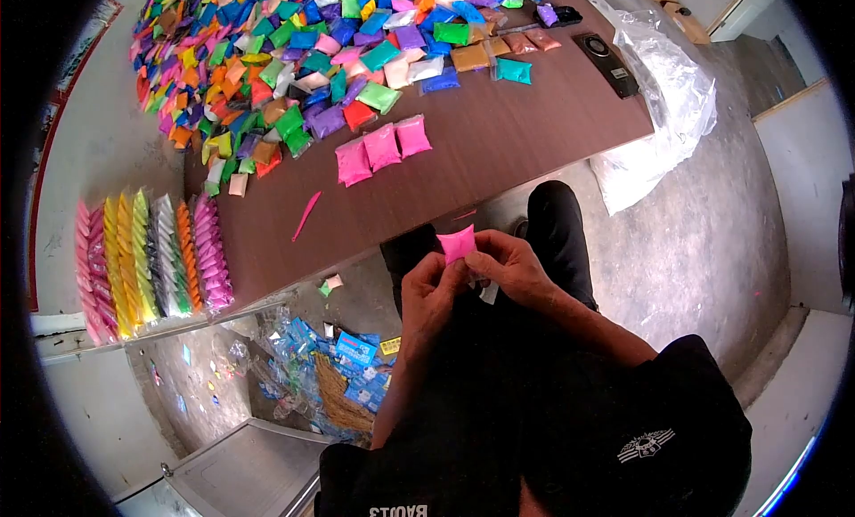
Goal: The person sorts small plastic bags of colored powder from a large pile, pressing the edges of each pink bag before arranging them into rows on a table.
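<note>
Pink powder fills the packet [457, 244] you hold just below centre, above your lap and clear of the table [499, 143]. Your left hand [430, 296] pinches its lower edge between thumb and fingers. Your right hand [517, 268] nips its side at 3 o'clock. At 11 o'clock from it, three matching pink packets [383, 147] lie together on the table, so this looks like the fourth of that colour. Farther off at 11, the heap [294, 63] of mixed colours seems finished work. Sorted rows [151, 259] stand at 9 o'clock.
</note>
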Tool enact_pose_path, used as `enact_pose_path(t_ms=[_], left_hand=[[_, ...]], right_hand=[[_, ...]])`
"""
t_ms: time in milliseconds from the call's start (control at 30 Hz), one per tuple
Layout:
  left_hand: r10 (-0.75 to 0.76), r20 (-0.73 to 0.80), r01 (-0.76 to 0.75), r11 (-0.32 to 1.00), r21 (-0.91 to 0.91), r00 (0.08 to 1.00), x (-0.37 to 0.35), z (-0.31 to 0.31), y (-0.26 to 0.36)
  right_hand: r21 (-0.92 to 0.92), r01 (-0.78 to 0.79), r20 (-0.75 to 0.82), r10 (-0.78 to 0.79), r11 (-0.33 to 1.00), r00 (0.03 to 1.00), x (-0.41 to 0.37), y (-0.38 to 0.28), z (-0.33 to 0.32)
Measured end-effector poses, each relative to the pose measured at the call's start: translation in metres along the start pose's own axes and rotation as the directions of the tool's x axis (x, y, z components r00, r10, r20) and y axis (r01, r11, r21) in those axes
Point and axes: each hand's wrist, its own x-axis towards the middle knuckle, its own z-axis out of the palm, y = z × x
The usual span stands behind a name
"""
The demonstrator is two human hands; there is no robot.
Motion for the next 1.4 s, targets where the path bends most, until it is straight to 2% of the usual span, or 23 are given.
enact_pose_path(t_ms=[133,233,333,433,500,600,700,800,1000,1033,1100,1233,1300,1400], left_hand=[[-0.05,0.011,0.05,0.998,-0.031,0.999,-0.002,0.001,0.005],[-0.043,0.022,0.044,0.999,-0.031,0.999,-0.002,0.003,0.006],[-0.066,-0.033,0.065,0.997,-0.035,0.997,-0.001,0.004,0.009],[-0.024,-0.059,0.022,0.999,-0.044,0.998,0.003,0.003,0.002],[0.023,-0.069,-0.024,1.0,-0.014,0.997,-0.001,0.004,0.008],[0.048,-0.056,-0.05,0.998,-0.029,0.997,0.0,0.0,0.0],[0.06,-0.02,-0.059,0.998,0.029,0.998,0.0,-0.003,-0.003],[-0.002,-0.033,0.002,1.0,0.006,0.999,-0.001,0.001,0.005],[-0.012,-0.118,0.007,0.999,-0.043,0.993,0.0,0.005,0.004],[-0.012,-0.12,0.007,0.999,-0.044,0.993,0.001,0.003,0.001],[0.091,-0.079,-0.09,0.996,0.01,0.993,0.002,-0.003,-0.003],[0.076,-0.076,-0.073,0.996,0.047,0.994,0.0,-0.005,0.0],[0.052,-0.053,-0.051,0.999,0.017,0.997,-0.002,-0.006,0.006],[0.047,-0.043,-0.049,0.998,-0.042,0.998,-0.003,0.0,0.012]], right_hand=[[-0.011,0.013,0.007,-0.012,1.0,1.0,0.0,-0.002,-0.003],[0.015,-0.037,-0.006,0.037,0.999,0.999,0.001,-0.004,-0.005],[-0.028,-0.073,-0.03,0.072,0.997,0.997,0.0,-0.008,-0.005],[-0.028,-0.07,0.031,0.071,0.997,0.997,0.0,-0.005,-0.008],[-0.068,-0.017,0.048,0.02,0.998,0.999,-0.001,-0.009,-0.007],[-0.007,-0.022,0.057,0.023,1.0,0.998,-0.003,-0.009,-0.004],[-0.058,-0.03,0.056,0.034,0.998,0.998,-0.001,-0.004,-0.008],[-0.062,0.016,0.044,-0.014,0.998,0.999,-0.001,-0.004,-0.007],[-0.171,0.078,0.094,-0.062,0.982,0.994,0.0,-0.007,-0.009],[-0.171,0.077,0.096,-0.061,0.982,0.993,0.0,-0.008,-0.008],[-0.124,0.103,0.115,-0.089,0.987,0.989,0.0,-0.012,-0.005],[-0.118,0.078,0.107,-0.065,0.99,0.992,-0.004,-0.017,-0.004],[-0.268,0.117,0.078,-0.1,0.956,0.992,-0.003,-0.015,-0.007],[-0.264,0.128,0.056,-0.118,0.956,0.991,-0.002,-0.015,-0.009]])
